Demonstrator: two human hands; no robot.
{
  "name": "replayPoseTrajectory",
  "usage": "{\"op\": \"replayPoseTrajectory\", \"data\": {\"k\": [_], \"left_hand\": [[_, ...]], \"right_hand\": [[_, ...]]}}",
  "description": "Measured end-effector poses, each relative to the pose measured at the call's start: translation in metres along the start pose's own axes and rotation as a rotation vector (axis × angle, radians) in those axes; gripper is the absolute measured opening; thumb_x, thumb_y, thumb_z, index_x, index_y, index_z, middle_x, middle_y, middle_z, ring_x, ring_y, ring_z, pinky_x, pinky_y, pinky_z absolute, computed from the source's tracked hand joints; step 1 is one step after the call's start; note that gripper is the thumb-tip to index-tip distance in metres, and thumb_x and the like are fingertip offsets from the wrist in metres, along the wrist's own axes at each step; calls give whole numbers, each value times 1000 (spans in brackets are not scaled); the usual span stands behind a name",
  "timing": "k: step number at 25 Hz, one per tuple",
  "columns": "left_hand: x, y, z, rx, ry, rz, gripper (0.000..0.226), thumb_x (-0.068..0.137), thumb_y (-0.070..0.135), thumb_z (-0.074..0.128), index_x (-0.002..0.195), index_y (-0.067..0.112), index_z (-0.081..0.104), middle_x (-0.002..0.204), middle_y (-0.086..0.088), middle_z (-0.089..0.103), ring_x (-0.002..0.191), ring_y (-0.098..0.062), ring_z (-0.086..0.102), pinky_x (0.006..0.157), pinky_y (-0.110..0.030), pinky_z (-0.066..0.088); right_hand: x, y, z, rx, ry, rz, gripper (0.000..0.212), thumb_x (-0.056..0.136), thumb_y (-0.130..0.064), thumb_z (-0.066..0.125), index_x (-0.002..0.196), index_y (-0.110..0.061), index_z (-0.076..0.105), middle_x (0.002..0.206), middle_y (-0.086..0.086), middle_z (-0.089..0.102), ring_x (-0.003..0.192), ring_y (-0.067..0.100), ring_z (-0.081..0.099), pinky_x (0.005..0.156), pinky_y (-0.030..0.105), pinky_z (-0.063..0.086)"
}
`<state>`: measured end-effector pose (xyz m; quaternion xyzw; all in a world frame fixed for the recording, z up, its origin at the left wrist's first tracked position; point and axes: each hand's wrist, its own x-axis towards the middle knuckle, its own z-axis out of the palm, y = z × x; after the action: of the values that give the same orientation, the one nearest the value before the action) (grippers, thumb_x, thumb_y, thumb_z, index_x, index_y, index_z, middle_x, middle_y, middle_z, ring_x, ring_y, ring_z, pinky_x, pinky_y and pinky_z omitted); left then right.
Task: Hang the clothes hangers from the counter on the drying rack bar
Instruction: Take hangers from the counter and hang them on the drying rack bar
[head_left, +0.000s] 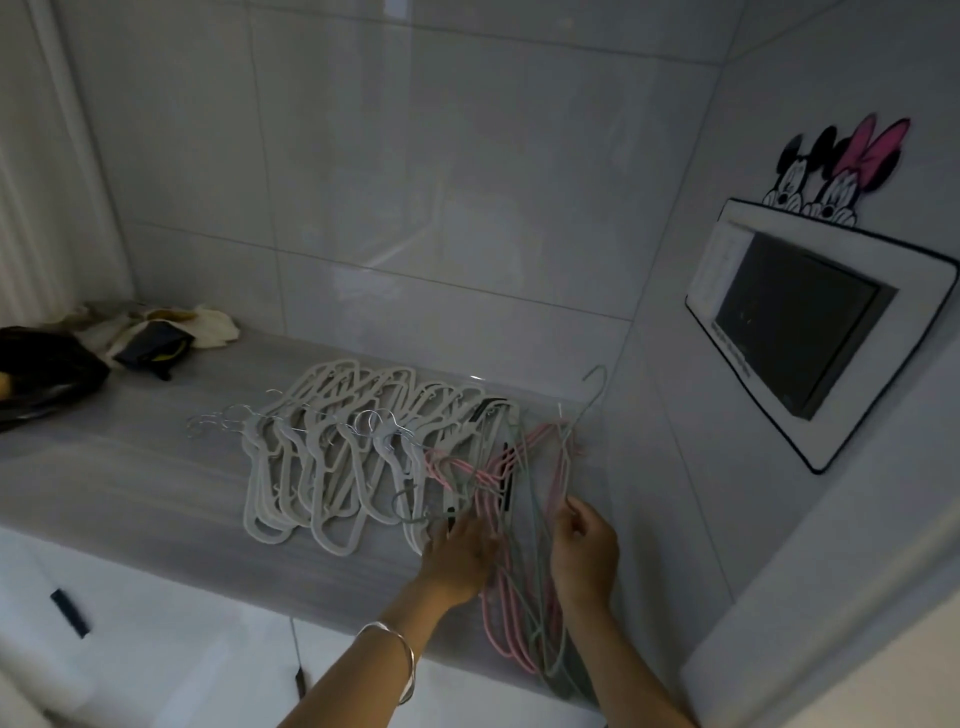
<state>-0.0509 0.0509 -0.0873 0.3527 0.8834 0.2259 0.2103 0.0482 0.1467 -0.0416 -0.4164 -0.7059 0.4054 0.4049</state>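
The right hand (584, 551) has its thumb and fingers closed in a pinch on one thin wire of the pink and green hangers (493, 475). The left hand (457, 551) lies on the same bunch with its fingers reaching in. You cannot tell if it grips one. It has a silver bracelet (389, 644) on its wrist.

This thin bunch lies at the right end of the counter (130, 467). Its long way runs from the counter's front edge to the back, and part of it sticks out over the front edge. One green hook points up toward the back.

The white hangers (322, 457) lie in a spread-out heap at the middle of the counter, touching the thin bunch. Their metal hooks point to the left end.

A black bag (41, 374) and some cloths (156, 327) sit at the counter's left end. On the wall above the counter's right end is a dark screen (800, 332), with a mouse sticker (841, 171) on top.
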Motion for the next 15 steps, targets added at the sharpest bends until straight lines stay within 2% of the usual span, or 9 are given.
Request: {"op": "replayPoseTrajectory", "data": {"k": [4, 8, 10, 12, 13, 15], "left_hand": [[10, -9, 0, 81, 4, 23, 57, 99, 47, 20, 151, 27, 8, 159, 3, 3, 145, -33, 6, 118, -47, 9], [4, -13, -15, -91, 53, 98, 51, 100, 40, 27, 148, 23, 22, 156, -2, 21, 143, -28, 18, 116, -42, 18], [-8, -6, -32, -266, 127, 108, 45, 101, 33, 31, 144, 19, 31, 149, -6, 34, 138, -26, 31, 112, -36, 27], [-23, 3, -52, -513, 200, 39, 42, 101, 32, 33, 141, 19, 38, 142, -6, 44, 131, -23, 42, 101, -26, 32], [-31, 9, -61, -629, 236, 14, 42, 101, 33, 33, 140, 19, 39, 139, -3, 47, 129, -21, 44, 98, -24, 32], [-49, 15, -78, -813, 271, -32, 43, 99, 40, 34, 138, 22, 40, 135, 5, 47, 128, -18, 45, 105, -27, 31]], "right_hand": [[3, 0, -2, 32, 76, 23, 24, 90, -2, 51, 109, 7, 64, 107, 21, 67, 94, 25, 62, 76, 22, 39], [-7, -7, 0, -52, -40, -153, 24, 91, -12, 54, 107, -1, 67, 88, 13, 71, 70, 14, 58, 61, 16, 39], [-9, -19, -2, 8, -84, -199, 22, 91, -14, 56, 106, -3, 68, 78, 10, 69, 61, 13, 57, 55, 9, 39], [-13, -39, -6, 149, -163, -207, 21, 90, -10, 57, 106, -3, 67, 82, 7, 68, 65, 7, 62, 58, 3, 40], [-15, -50, -7, 224, -216, -209, 21, 90, -9, 57, 108, -4, 67, 83, 2, 67, 68, -1, 62, 62, 2, 41], [-25, -73, -9, 349, -318, -228, 23, 90, -12, 57, 111, -9, 66, 87, -4, 66, 71, -11, 59, 68, 4, 44]]}}
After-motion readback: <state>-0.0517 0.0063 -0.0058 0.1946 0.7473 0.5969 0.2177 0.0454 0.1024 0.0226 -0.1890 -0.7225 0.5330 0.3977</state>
